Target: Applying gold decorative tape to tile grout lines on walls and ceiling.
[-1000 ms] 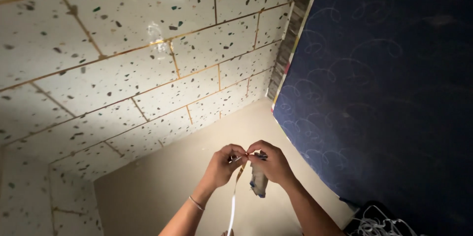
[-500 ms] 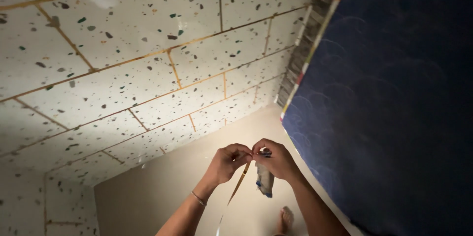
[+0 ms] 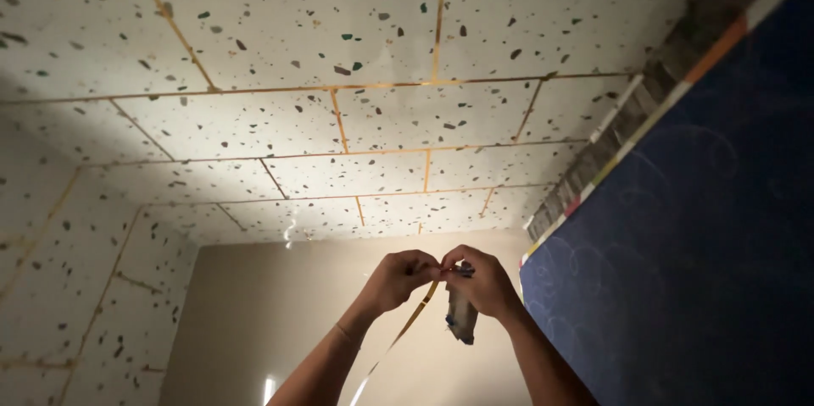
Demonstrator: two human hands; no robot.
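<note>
Head view: your hands meet below the speckled tile surface (image 3: 339, 118).
Left hand (image 3: 397, 280) and right hand (image 3: 479, 283) pinch the gold strip (image 3: 415, 319) at your fingertips; it trails downward.

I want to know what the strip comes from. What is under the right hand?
A small grey-and-blue object hangs below the right hand, beside the thin gold strip trailing down from the left hand. Its top is hidden inside the fingers, so I cannot tell what it is.

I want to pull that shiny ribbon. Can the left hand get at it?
Probably yes: the left hand already pinches the gold ribbon at its top, beside the right hand. Nothing blocks it.
</note>
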